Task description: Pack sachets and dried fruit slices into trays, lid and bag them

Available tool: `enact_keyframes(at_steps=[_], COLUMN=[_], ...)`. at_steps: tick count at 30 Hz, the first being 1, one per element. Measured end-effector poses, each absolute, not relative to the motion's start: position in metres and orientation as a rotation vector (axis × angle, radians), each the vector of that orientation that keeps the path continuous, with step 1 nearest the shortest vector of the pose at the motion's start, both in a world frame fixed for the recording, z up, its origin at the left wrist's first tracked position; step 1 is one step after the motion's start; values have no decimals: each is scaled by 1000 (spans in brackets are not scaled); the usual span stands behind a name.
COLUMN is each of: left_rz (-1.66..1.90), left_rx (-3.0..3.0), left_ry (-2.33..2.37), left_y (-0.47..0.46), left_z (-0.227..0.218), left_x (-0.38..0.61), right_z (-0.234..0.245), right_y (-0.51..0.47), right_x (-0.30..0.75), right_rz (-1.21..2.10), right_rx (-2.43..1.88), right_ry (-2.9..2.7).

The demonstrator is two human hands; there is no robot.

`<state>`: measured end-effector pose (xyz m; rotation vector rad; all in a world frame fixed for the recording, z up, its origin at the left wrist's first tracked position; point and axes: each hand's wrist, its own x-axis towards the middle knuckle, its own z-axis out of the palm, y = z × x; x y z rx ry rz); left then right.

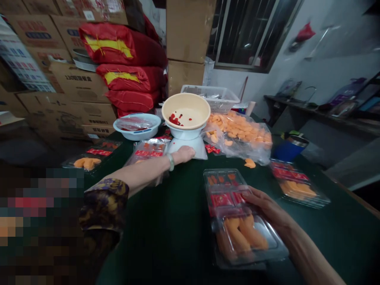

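My left hand [184, 154] reaches out with curled fingers against the front of a pale flared stand [202, 149]. Whatever the fingers may hold is hidden. On that stand sits a pale blue bowl, and above it a cream basin [192, 114] with a few small red pieces inside. My right hand [265, 204] grips the right side of a clear plastic tray [219, 237]. Its compartments hold curved orange pieces, red sachets and small reddish bits. A bag of orange pieces [243, 132] lies beyond, with one loose orange piece [249, 163] in front.
Stacked filled trays [298, 184] stand at right beside a blue cup [291, 148]. Other filled trays [89, 158] lie at left. A blue basin [136, 126] and white basket [213, 97] stand further back. Cartons and red sacks [130, 77] are piled behind the green table [166, 237].
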<state>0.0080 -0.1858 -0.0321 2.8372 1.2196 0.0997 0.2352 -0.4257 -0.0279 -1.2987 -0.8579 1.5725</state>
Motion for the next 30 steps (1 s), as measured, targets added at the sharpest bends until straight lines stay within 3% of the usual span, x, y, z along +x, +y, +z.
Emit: enact_keyframes(at_steps=[11,23,30], left_rz=[236,-61,59], left_rx=[2551,2707,2837], left_ry=[1150,532,214], left_y=[-156,-310,-381], left_z=[-11,1,16], left_x=[4,-15,-45], right_z=[-24,-28,-25], right_y=[-398,-462,-529], right_x=[204,163,147], right_rz=[1845,1892,1679], right_rx=[-1131,-1210,-1370], right_ry=[-822,-832,-869])
